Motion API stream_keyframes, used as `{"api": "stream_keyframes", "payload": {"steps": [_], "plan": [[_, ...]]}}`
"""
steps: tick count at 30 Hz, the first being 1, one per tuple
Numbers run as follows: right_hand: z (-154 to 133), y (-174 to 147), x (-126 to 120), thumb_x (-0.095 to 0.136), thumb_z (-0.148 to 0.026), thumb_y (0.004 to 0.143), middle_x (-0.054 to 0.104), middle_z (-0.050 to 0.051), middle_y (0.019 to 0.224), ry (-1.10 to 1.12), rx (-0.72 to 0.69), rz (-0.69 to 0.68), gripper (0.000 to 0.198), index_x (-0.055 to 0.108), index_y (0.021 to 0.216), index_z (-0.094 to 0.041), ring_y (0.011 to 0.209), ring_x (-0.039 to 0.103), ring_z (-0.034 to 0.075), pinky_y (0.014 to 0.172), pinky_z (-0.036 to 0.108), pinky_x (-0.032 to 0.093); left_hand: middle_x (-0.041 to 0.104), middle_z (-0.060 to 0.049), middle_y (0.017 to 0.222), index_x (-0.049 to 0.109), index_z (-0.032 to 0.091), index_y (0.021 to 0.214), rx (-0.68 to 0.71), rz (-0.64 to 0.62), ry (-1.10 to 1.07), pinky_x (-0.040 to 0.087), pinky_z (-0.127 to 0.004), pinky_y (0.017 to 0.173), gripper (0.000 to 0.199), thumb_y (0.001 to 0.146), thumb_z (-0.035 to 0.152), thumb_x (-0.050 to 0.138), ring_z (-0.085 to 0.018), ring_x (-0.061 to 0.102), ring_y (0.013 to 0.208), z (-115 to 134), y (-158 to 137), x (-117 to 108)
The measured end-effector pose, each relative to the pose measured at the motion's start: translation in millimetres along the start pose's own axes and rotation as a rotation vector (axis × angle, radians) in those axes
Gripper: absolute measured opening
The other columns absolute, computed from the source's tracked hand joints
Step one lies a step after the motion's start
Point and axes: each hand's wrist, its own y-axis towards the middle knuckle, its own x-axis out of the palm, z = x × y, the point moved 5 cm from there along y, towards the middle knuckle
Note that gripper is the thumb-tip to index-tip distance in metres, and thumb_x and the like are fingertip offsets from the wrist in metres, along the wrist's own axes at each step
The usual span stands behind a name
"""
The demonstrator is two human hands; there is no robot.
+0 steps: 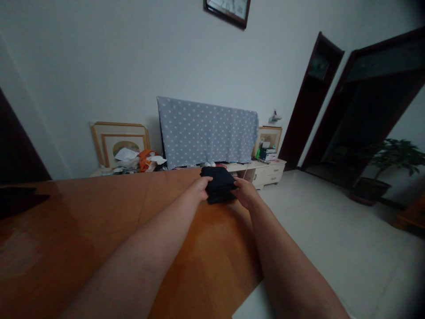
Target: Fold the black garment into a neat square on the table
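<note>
A stack of folded black cloth point(219, 182) rests near the far right edge of the brown wooden table point(159, 239). Both of my arms reach out to it. My left hand point(202, 186) grips its left side, thumb on top. On the opposite side my right hand point(245, 191) holds the edge, thumb on top and fingers lower down. The undersides of the fingers are hidden by the cloth. At the table's left edge lies a dark flat item point(20, 199) whose kind I cannot make out.
Behind the table, a white cabinet point(270, 174) stands along the wall, with a grey dotted cloth point(206, 133) draped over something wide. Framed pictures point(99, 141) and an orange bag point(144, 160) are at left. A potted plant point(370, 188) stands on the floor at right.
</note>
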Motion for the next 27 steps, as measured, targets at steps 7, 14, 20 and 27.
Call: {"api": "stream_keyframes", "payload": {"steps": [7,14,20,27], "plan": [[12,2,-8,0.062,-0.021,0.062,0.072,0.003,0.096,-0.013,0.023,0.038,0.026,0.07,0.087,-0.02,0.094,0.063,0.02,0.07,0.024,0.05,0.077,-0.013,0.094,0.064,0.016,0.121,-0.021,0.065,0.001,0.062,-0.039,0.078,0.035,0.086,0.017,0.062,-0.024,0.075,0.076,-11,16,-4],[21,9,-15,0.06,-0.02,0.066,0.073,0.003,0.093,0.001,0.095,0.08,0.018,0.065,0.083,-0.023,0.091,0.066,0.021,0.073,0.027,0.052,0.077,-0.012,0.094,0.065,0.018,0.118,-0.05,0.1,0.03,0.062,-0.039,0.077,0.032,0.087,0.019,0.065,-0.025,0.074,0.078,-19,25,-12],[25,13,-19,0.059,-0.018,0.072,0.074,0.003,0.097,0.035,0.153,0.081,0.015,0.064,0.085,-0.023,0.091,0.066,0.019,0.071,0.026,0.052,0.076,-0.012,0.097,0.062,0.019,0.122,-0.069,0.122,0.056,0.06,-0.04,0.079,0.031,0.091,0.02,0.06,-0.025,0.074,0.078,-23,30,-14],[21,13,-29,0.052,-0.017,0.079,0.072,0.005,0.088,0.066,0.192,0.113,0.015,0.062,0.087,-0.023,0.082,0.066,0.019,0.071,0.028,0.053,0.077,-0.012,0.093,0.066,0.019,0.114,-0.062,0.059,0.07,0.06,-0.038,0.079,0.026,0.091,0.029,0.059,-0.025,0.073,0.081,-18,29,-9]]}}
